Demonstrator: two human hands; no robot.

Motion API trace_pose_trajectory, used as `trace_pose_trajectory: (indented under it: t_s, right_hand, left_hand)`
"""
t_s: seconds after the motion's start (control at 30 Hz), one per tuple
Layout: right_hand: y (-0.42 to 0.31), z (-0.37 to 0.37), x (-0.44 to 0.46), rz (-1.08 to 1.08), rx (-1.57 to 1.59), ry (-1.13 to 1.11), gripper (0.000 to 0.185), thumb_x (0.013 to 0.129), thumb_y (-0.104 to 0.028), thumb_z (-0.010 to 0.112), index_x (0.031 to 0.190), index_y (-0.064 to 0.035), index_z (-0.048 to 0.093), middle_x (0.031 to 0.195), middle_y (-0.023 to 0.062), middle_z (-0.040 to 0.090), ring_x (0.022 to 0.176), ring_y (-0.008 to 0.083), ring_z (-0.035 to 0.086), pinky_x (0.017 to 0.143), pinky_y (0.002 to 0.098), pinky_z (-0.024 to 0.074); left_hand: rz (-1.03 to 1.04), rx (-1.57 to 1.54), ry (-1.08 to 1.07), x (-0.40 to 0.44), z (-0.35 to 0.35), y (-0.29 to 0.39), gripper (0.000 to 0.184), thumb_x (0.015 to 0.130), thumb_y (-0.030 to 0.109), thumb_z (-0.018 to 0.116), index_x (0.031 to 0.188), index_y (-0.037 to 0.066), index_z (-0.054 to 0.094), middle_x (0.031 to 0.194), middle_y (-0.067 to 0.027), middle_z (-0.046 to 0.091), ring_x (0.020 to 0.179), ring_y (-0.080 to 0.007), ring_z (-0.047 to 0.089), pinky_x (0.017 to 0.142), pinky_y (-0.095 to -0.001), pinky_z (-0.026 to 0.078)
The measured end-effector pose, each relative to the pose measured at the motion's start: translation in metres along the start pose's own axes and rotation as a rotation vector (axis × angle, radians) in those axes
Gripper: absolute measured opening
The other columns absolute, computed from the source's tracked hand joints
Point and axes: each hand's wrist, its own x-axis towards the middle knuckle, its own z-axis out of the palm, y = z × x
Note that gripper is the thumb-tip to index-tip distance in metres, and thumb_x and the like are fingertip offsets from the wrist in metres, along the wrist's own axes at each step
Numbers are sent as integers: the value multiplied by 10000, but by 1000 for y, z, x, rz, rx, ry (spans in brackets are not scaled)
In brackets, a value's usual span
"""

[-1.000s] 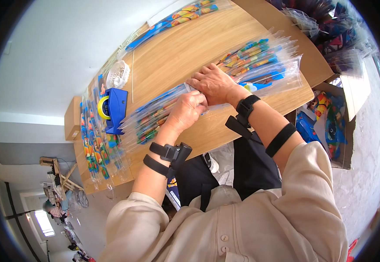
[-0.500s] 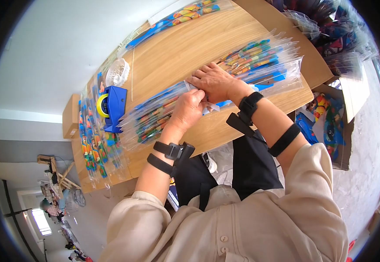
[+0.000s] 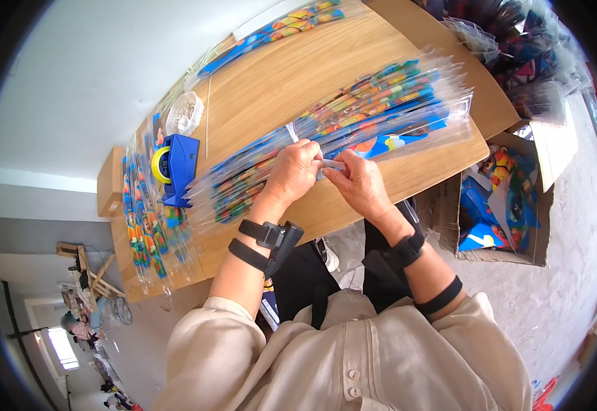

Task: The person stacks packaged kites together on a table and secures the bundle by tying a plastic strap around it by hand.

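Observation:
A long bundle of colourful rolled items in clear plastic sleeves [image 3: 381,103] lies across the wooden table, with a whitish strip [image 3: 291,132] around its middle. At the bundle's near side, my left hand [image 3: 293,172] is closed on the strip, its fingers bent against the sleeves. My right hand [image 3: 361,185] pinches the strip's end just to the right, thumb and fingers together. The two hands almost touch, and a short length of strip shows between them. Part of the strip is hidden under the left fingers.
A blue tape dispenser [image 3: 182,170] with yellow tape stands left of the bundle, near a white bowl [image 3: 185,114] of small pieces. More sleeved items [image 3: 149,233] lie at the table's left end and far edge. An open carton [image 3: 504,257] of colourful pieces sits on the floor at right.
My right hand has come off the top of the bundle, moving toward me to pinch the strip. The left hand stays at nearly the same spot.

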Motion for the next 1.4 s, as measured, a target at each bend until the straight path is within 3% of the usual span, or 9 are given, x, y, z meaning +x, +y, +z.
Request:
trace_pose_trajectory:
  t_s: [0.2, 0.33, 0.43, 0.73, 0.8, 1.0, 1.1, 1.3, 1.4]
  right_hand:
    - [18, 20, 6, 82, 432, -58, 246, 862, -169, 611, 702, 9, 550, 646, 213, 577, 632, 393, 591, 563, 439, 451]
    - [22, 22, -5, 65, 260, -43, 185, 832, -91, 581, 690, 20, 541, 671, 224, 576, 666, 409, 575, 590, 447, 455]
    - [26, 33, -8, -163, 190, 115, 105, 791, -29, 560, 708, 33, 543, 707, 227, 563, 703, 422, 560, 627, 462, 457]
    - [31, 36, -12, -210, 255, 136, 29, 779, 15, 540, 763, 39, 546, 776, 225, 566, 768, 427, 553, 676, 470, 454]
    - [32, 37, -12, -191, 275, 147, 35, 795, 12, 539, 769, 36, 540, 774, 225, 562, 768, 428, 553, 676, 473, 453]
    - [35, 37, -12, -198, 274, 135, 67, 819, 3, 546, 764, 33, 523, 780, 226, 559, 778, 434, 551, 675, 472, 454]
    - [38, 38, -12, -238, 228, 133, 61, 816, 3, 553, 773, 31, 520, 795, 229, 556, 790, 437, 549, 666, 477, 449]
    - [40, 27, -11, -281, 132, 105, 34, 781, 37, 530, 772, 38, 497, 796, 243, 538, 765, 450, 533, 670, 487, 460]
    - [50, 5, -13, -304, -26, 93, 27, 764, 47, 516, 769, 35, 493, 792, 247, 530, 756, 450, 530, 667, 488, 468]
  left_hand:
    - [-24, -44, -85, 1, -8, 1, 62, 765, -13, 634, 794, -14, 579, 770, -147, 602, 738, -338, 605, 650, -380, 484]
    - [-2, -124, -77, 2, -13, 3, 69, 782, -10, 619, 847, -8, 597, 814, -152, 603, 773, -350, 603, 680, -383, 487]
    - [89, 13, -75, -1, -14, 6, 121, 797, -13, 610, 917, 4, 599, 866, -154, 601, 788, -354, 599, 702, -391, 486]
    - [235, 453, -59, 2, -24, 19, 77, 800, -9, 561, 874, 5, 544, 812, -173, 539, 688, -373, 636, 560, -434, 522]
    - [161, 602, -176, 3, -28, 19, 55, 829, 47, 555, 850, 0, 574, 813, -186, 576, 675, -368, 640, 557, -443, 518]
    - [-27, 496, -356, 3, -42, 20, 174, 832, 183, 613, 749, 32, 591, 698, -187, 596, 696, -404, 606, 602, -465, 478]
    - [28, 467, -472, 2, -46, 20, 208, 832, 193, 616, 724, 19, 583, 697, -200, 609, 712, -394, 614, 612, -473, 473]
    - [252, 674, -330, 8, -50, 14, 110, 829, 129, 592, 774, 38, 563, 705, -166, 599, 692, -379, 611, 598, -466, 490]
    - [151, 694, -221, 13, -70, -17, 86, 829, 109, 579, 787, 44, 544, 710, -155, 591, 683, -376, 610, 597, -468, 497]
